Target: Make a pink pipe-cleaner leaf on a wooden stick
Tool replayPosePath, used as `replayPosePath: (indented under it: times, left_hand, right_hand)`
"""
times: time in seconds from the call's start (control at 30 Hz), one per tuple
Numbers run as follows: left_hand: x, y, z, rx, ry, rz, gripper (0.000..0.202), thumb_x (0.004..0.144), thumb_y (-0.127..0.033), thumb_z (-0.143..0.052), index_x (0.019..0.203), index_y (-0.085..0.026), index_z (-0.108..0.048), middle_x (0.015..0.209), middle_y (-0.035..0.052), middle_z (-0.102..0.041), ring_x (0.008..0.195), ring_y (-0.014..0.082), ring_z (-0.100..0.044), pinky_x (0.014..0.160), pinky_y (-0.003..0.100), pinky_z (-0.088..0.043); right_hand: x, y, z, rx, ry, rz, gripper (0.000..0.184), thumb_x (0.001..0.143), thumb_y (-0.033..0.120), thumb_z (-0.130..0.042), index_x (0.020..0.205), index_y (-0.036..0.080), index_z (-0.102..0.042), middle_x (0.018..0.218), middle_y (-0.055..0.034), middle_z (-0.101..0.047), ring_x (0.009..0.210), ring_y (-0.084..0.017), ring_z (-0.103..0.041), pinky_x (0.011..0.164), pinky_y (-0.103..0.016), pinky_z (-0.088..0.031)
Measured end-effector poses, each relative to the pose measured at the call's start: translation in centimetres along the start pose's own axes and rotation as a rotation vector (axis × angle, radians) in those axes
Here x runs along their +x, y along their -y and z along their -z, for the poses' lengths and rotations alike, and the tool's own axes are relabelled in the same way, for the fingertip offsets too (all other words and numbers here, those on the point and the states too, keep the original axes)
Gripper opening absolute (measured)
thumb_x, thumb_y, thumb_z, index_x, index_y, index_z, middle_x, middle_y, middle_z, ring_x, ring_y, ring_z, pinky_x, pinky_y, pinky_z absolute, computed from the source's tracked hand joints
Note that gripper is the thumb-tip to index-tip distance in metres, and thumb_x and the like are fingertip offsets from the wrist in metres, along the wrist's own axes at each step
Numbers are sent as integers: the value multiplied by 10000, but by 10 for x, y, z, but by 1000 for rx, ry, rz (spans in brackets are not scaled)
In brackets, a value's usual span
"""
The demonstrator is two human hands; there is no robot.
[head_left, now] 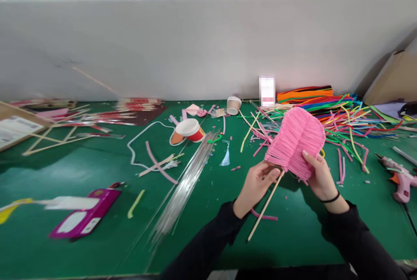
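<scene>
A pink fan-shaped piece (295, 141) made of pipe cleaners sits on a thin wooden stick (264, 208), held above the green table (97, 245). My left hand (256, 184) grips it at the lower left edge, where the stick meets the pink part. My right hand (321, 175) pinches its lower right edge, thumb on top. A black band circles my right wrist. Both arms wear black sleeves.
A heap of coloured pipe cleaners (329, 106) lies behind the fan. A pink glue gun (399, 178) rests at right, a bundle of silver wires (185, 184) at centre, a tipped red cup (190, 130), a paper cup (233, 105), a magenta packet (83, 215) at left. A white partition (195, 45) backs the table.
</scene>
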State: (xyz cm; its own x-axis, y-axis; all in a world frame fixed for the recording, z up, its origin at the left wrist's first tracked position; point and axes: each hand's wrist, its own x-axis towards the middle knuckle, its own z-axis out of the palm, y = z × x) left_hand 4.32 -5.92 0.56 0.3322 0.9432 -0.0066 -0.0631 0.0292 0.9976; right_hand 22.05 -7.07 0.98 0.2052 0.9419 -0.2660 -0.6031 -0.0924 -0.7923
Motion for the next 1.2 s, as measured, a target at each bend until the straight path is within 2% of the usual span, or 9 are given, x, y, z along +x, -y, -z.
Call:
replayPosePath:
  times: [0.1,0.17,0.37,0.63,0.93,1.07,1.2]
  left_hand:
    - [3,-3,4,-6,-145,-22,310,754,-461,-704,800,-155,-676,724,37,-689,685,189,-674,560,246,-527]
    - [3,-5,6,16,-168,-19,261,742,-418,-724,754,-160,-684,692,21,-675,654,176,-665,553,235,-516]
    - [2,-4,3,95,-91,17,238,753,-395,-715,721,-159,-735,671,26,-682,618,162,-646,571,236,-512]
    - [4,-5,6,135,-126,78,256,745,-410,-715,684,-164,-753,618,26,-719,604,175,-655,614,249,-509]
    - [5,-9,6,126,-103,108,275,759,-420,-704,727,-150,-743,639,38,-726,620,189,-668,613,259,-515]
    - [7,-7,3,34,-95,141,284,746,-434,-717,767,-152,-729,692,45,-741,652,209,-696,610,276,-532]
    - [7,-3,-2,-106,-49,161,327,720,-437,-745,862,-143,-725,810,63,-763,747,235,-721,692,312,-560]
  right_hand:
    - [-1,3,-1,3,-28,15,283,602,311,-841,838,207,-723,851,-1,-758,733,-186,-687,711,-303,-547]
    - [-1,3,-1,4,-26,23,300,611,305,-838,872,214,-720,868,2,-759,754,-194,-696,724,-315,-557]
    - [2,2,0,-45,-25,73,415,602,267,-852,986,224,-699,969,-6,-756,842,-206,-705,783,-335,-571]
    - [4,0,2,-98,-20,102,471,601,258,-855,1039,217,-684,1000,-19,-750,889,-216,-699,833,-358,-564]
    - [6,-2,5,-149,-9,106,422,597,298,-857,977,199,-700,999,-35,-749,885,-231,-693,850,-383,-553]
    - [5,-1,3,-142,-12,58,416,600,315,-854,969,196,-704,1002,-39,-749,883,-228,-695,843,-369,-550]
    - [4,0,0,-120,15,0,401,617,341,-842,965,195,-706,988,-39,-754,882,-232,-701,842,-364,-549]
